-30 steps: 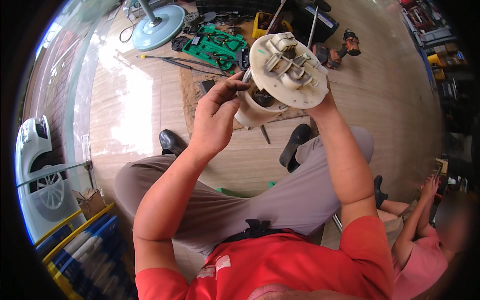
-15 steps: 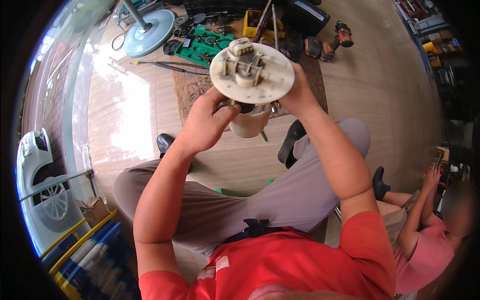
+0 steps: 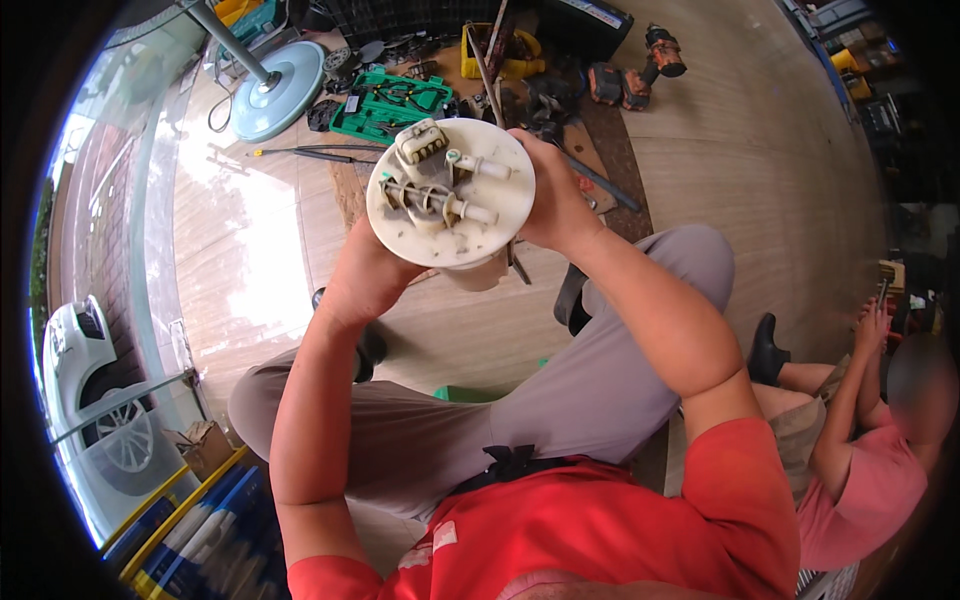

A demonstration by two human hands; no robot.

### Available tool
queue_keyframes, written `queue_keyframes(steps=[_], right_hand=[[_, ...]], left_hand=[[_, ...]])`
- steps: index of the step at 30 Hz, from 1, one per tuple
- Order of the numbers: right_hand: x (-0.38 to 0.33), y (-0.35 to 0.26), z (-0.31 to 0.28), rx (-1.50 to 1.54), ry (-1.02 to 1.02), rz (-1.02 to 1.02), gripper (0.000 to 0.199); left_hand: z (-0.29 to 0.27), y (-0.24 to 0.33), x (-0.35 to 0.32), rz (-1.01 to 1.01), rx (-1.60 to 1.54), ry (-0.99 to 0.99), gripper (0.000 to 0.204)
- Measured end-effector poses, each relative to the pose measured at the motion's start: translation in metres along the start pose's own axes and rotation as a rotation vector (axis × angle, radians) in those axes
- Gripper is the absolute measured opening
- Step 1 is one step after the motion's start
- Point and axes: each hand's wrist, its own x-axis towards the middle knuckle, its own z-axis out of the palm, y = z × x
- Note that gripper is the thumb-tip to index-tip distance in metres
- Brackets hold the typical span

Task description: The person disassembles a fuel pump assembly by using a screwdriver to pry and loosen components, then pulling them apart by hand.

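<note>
Up in front of me is a fuel pump module (image 3: 455, 205), a dirty off-white round flange with a pale cup-shaped body below. Its top face is tilted toward me and shows an electrical connector and two hose nipples pointing right. My left hand (image 3: 372, 272) grips it from the lower left, with most fingers hidden under the flange. On the other side my right hand (image 3: 560, 200) is closed about the flange's right edge, its fingertips behind the part. Only a little of the body shows below the flange.
Beyond the part, a green tool case (image 3: 375, 125), a yellow bin (image 3: 535, 68) and an orange-black power tool (image 3: 665, 52) lie on the floor. A round light-blue stand base (image 3: 275, 105) is far left. A seated person (image 3: 865, 480) is at my right.
The fuel pump module has come left and slightly nearer, and has turned so its nipples and connector face me more. Both hands moved with it; my left fingers have gone out of sight beneath it.
</note>
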Motion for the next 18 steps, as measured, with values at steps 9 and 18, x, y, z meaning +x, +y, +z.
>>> queue_keyframes(steps=[9,18], right_hand=[[-0.003,0.016,0.003,-0.087,0.006,-0.085,0.047],[-0.003,0.0,-0.008,0.169,0.107,-0.296,0.044]], left_hand=[[0.013,0.0,0.0,-0.043,0.109,0.06,0.041],[0.002,0.023,-0.008,-0.005,0.171,-0.069,0.027]])
